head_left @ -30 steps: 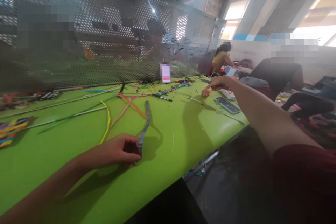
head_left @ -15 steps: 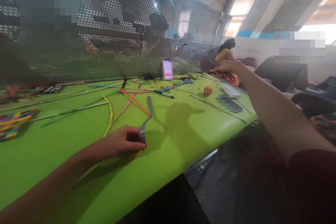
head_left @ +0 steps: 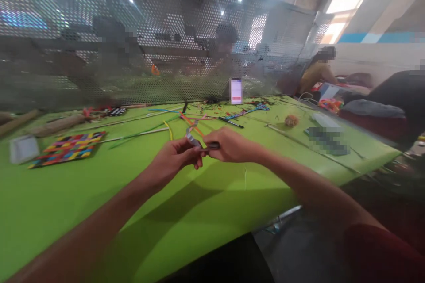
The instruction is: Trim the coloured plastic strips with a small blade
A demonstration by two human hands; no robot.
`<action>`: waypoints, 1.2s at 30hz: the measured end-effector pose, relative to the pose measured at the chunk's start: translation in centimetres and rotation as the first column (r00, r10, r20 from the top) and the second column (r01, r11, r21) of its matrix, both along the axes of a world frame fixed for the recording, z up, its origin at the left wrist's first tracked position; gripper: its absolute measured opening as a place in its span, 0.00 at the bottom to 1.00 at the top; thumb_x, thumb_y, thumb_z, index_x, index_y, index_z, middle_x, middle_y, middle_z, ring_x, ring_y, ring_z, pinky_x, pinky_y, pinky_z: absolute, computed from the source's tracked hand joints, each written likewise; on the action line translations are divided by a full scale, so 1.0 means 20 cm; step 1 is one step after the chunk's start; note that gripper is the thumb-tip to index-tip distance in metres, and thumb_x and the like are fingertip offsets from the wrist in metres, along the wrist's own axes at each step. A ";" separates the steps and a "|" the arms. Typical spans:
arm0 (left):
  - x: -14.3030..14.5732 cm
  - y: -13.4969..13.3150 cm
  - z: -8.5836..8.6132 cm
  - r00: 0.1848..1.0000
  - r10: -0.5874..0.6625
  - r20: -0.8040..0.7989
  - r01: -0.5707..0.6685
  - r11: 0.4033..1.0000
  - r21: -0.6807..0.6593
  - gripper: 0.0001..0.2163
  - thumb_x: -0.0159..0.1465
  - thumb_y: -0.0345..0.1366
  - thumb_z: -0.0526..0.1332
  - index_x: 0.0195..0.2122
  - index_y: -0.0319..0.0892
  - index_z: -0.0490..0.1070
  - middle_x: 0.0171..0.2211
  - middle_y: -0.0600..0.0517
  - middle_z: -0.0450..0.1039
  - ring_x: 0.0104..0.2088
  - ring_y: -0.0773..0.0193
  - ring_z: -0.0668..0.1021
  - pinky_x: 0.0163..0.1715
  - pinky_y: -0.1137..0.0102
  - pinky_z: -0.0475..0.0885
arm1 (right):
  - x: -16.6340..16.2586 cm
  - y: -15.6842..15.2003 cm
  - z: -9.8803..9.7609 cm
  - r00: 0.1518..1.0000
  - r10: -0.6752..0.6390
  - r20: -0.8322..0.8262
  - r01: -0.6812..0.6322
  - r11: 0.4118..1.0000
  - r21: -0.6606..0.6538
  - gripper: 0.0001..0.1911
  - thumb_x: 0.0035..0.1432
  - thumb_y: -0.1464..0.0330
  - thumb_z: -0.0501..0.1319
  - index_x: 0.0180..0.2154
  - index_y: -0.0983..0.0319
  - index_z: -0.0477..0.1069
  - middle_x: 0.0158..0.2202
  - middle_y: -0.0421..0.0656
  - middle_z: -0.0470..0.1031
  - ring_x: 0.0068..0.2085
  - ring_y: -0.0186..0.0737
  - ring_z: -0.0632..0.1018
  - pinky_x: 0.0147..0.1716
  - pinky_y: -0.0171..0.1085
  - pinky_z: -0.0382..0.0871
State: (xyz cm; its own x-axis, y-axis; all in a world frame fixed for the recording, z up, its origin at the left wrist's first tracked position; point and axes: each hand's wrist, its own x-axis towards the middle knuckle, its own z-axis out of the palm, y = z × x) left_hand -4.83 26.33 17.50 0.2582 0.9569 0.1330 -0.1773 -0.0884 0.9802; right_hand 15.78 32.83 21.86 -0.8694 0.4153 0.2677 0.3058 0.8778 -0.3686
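Observation:
Both my hands meet above the green table (head_left: pixel 206 212). My left hand (head_left: pixel 174 159) pinches the lower end of a grey strip (head_left: pixel 191 135), which curls up and away from it. Closed fingers of my right hand (head_left: pixel 229 145) grip a small dark tool (head_left: pixel 212 145) right beside the strip's held end; what the tool is stays unclear through the blur. Behind my hands lie several coloured strips (head_left: pixel 186 119), orange, yellow, pink and green.
A multicoloured woven mat (head_left: pixel 68 147) and a small white box (head_left: pixel 23 149) lie at the left. A phone (head_left: pixel 236 90) stands against the perforated metal screen (head_left: pixel 149 40). An orange ball (head_left: pixel 291 120) and a flat blurred device (head_left: pixel 327 139) lie right; people sit beyond.
My right hand came back from the far right end of the table, carrying a dark tool, and joined my left hand. The left hand lifted the grey strip off the table. The view shifted right.

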 end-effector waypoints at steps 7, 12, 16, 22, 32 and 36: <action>0.02 -0.02 0.04 0.998 -0.054 0.040 0.053 0.998 0.013 0.12 0.60 0.42 0.78 0.32 0.39 0.83 0.26 0.53 0.80 0.25 0.68 0.80 0.29 0.73 0.77 | -0.01 0.01 -0.17 0.982 0.050 -0.184 -0.024 0.989 0.144 0.13 0.67 0.77 0.58 0.27 0.63 0.63 0.25 0.38 0.69 0.28 0.29 0.66 0.32 0.29 0.56; 0.03 -0.05 0.06 0.997 -0.080 -0.014 0.080 0.996 0.044 0.09 0.61 0.39 0.77 0.32 0.39 0.84 0.26 0.53 0.80 0.26 0.67 0.81 0.30 0.73 0.78 | 0.00 -0.03 -0.20 0.950 0.094 -0.296 -0.045 0.985 0.168 0.15 0.72 0.75 0.55 0.29 0.63 0.63 0.26 0.38 0.68 0.29 0.29 0.66 0.32 0.30 0.55; 0.03 -0.06 0.03 0.995 -0.084 0.058 0.083 0.996 0.016 0.08 0.63 0.40 0.76 0.34 0.41 0.85 0.30 0.53 0.81 0.26 0.69 0.81 0.31 0.74 0.79 | 0.01 -0.04 -0.20 0.942 0.089 -0.325 -0.023 0.979 0.200 0.16 0.74 0.73 0.54 0.30 0.63 0.65 0.27 0.39 0.67 0.30 0.32 0.66 0.32 0.32 0.54; 0.04 -0.07 0.01 0.988 -0.081 0.135 0.087 0.996 -0.037 0.10 0.62 0.42 0.77 0.34 0.40 0.84 0.30 0.53 0.81 0.26 0.69 0.81 0.30 0.75 0.80 | 0.02 -0.04 -0.21 0.958 0.045 -0.283 0.021 0.974 0.227 0.16 0.75 0.73 0.52 0.30 0.62 0.64 0.28 0.40 0.65 0.30 0.34 0.64 0.32 0.35 0.53; 0.05 -0.08 0.02 0.988 -0.086 0.132 0.092 0.995 -0.044 0.10 0.63 0.42 0.76 0.34 0.41 0.83 0.29 0.55 0.80 0.25 0.69 0.81 0.30 0.76 0.80 | 0.02 -0.07 -0.20 0.963 0.008 -0.269 0.039 0.985 0.168 0.16 0.76 0.71 0.52 0.31 0.61 0.62 0.29 0.40 0.67 0.31 0.35 0.65 0.34 0.36 0.56; 0.05 -0.08 0.02 0.990 -0.083 0.116 0.088 0.995 -0.040 0.11 0.63 0.43 0.76 0.35 0.40 0.83 0.30 0.54 0.80 0.25 0.69 0.81 0.31 0.74 0.80 | 0.01 -0.07 -0.20 0.959 -0.001 -0.283 0.049 0.985 0.166 0.17 0.76 0.71 0.52 0.31 0.61 0.62 0.30 0.40 0.67 0.32 0.34 0.66 0.34 0.35 0.56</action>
